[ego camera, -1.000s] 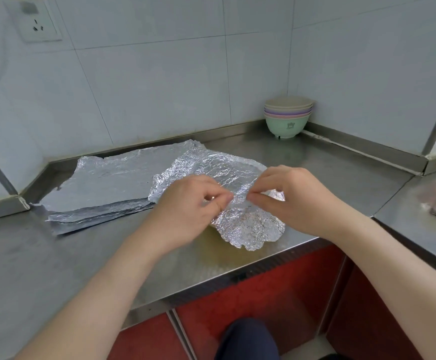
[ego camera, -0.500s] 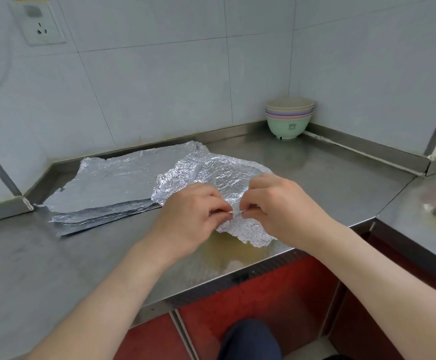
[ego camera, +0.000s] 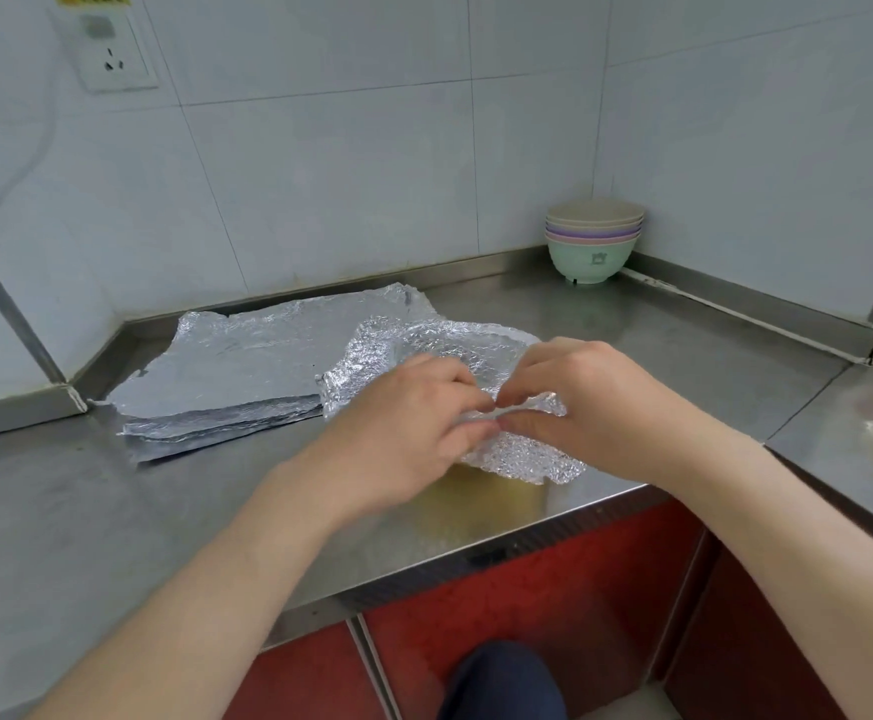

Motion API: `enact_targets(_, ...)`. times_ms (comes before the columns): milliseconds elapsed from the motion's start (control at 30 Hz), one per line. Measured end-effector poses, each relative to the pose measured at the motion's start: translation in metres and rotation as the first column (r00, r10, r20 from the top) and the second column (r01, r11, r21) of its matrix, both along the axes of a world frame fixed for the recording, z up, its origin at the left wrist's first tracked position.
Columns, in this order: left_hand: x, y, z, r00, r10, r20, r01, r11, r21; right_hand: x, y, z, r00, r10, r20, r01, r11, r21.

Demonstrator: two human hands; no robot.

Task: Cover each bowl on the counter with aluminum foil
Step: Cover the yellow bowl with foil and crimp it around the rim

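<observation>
A crinkled sheet of aluminum foil (ego camera: pixel 424 350) lies draped over something near the counter's front edge; the thing under it is hidden apart from a yellowish reflection on the steel. My left hand (ego camera: pixel 403 433) and my right hand (ego camera: pixel 580 407) meet at the sheet's near edge, and each pinches the foil between thumb and fingertips. A stack of flat foil sheets (ego camera: pixel 237 376) lies to the left, partly under the crinkled sheet. Several bowls (ego camera: pixel 593 246) stand nested in the far corner, a green one at the bottom.
The steel counter (ego camera: pixel 658 356) runs along two white tiled walls with a raised metal lip. A wall socket (ego camera: pixel 112 57) is at the upper left. A second steel surface (ego camera: pixel 850 449) adjoins on the right. Red cabinet fronts are below.
Both hands have drawn the near edge of the foil in and down, bunching it closer together; the loose flap in front is smaller than a second ago.
</observation>
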State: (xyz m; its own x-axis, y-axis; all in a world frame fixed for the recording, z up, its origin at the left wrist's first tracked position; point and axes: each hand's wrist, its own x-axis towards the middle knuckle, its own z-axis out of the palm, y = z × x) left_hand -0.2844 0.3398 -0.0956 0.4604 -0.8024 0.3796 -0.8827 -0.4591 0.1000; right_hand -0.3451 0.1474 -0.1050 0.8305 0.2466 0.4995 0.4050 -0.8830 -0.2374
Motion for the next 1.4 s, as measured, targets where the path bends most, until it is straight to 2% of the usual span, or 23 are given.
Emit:
enact_targets(167, 0.021, 0.014, 0.018, 0.988, 0.042, -0.147, -0.055, 0.995, -0.088, 0.008, 0.010, -0.011, 1.000, 0.008, -0.013, -0.008, 1.000, 0.015)
enact_targets(267, 0.029, 0.020, 0.006, 0.937, 0.018, -0.349, -0.066, 0.990, -0.126, 0.012, 0.012, -0.017, 1.000, -0.006, -0.001, 0.006, 0.999, -0.041)
enact_targets(333, 0.030, 0.023, -0.003, 0.921, -0.013, -0.388, -0.067, 0.979, -0.192, 0.012, 0.011, -0.018, 0.999, 0.012, 0.039, -0.008, 0.995, -0.095)
enact_targets(467, 0.028, 0.024, -0.012, 0.977, -0.026, -0.213, -0.016, 0.981, -0.194, 0.012, 0.006, -0.017, 0.991, 0.049, 0.121, -0.029, 0.986, -0.166)
enact_targets(600, 0.022, 0.020, -0.022, 0.999, -0.040, -0.007, 0.038, 0.989, -0.142, 0.009, 0.000, -0.019, 0.991, 0.083, 0.103, -0.062, 0.978, -0.199)
enact_targets(700, 0.017, 0.015, -0.026, 0.993, -0.045, 0.105, 0.059, 0.990, -0.131, 0.006, -0.004, -0.014, 0.996, 0.073, 0.045, -0.066, 0.987, -0.147)
enact_targets(800, 0.012, 0.012, -0.030, 0.986, -0.034, 0.164, 0.053, 0.992, -0.111, 0.002, -0.010, -0.006, 0.996, 0.027, -0.081, -0.035, 0.994, -0.099)
enact_targets(900, 0.008, 0.007, -0.031, 0.985, 0.001, 0.172, 0.017, 0.995, -0.103, 0.000, -0.005, -0.004, 0.999, 0.037, -0.032, -0.037, 0.999, -0.010)
enact_targets(1067, -0.003, 0.002, -0.014, 0.999, 0.053, -0.005, -0.053, 0.997, -0.056, 0.003, 0.006, -0.014, 0.999, 0.040, -0.001, -0.040, 0.999, 0.022)
enact_targets(1267, 0.020, 0.015, 0.001, 0.946, 0.069, -0.317, -0.136, 0.971, -0.196, 0.006, 0.004, -0.013, 1.000, -0.002, 0.023, 0.001, 0.999, 0.038)
enact_targets(1400, 0.025, 0.018, -0.009, 0.950, 0.022, -0.311, -0.093, 0.972, -0.215, 0.008, 0.005, -0.010, 1.000, -0.010, 0.001, 0.010, 1.000, 0.003)
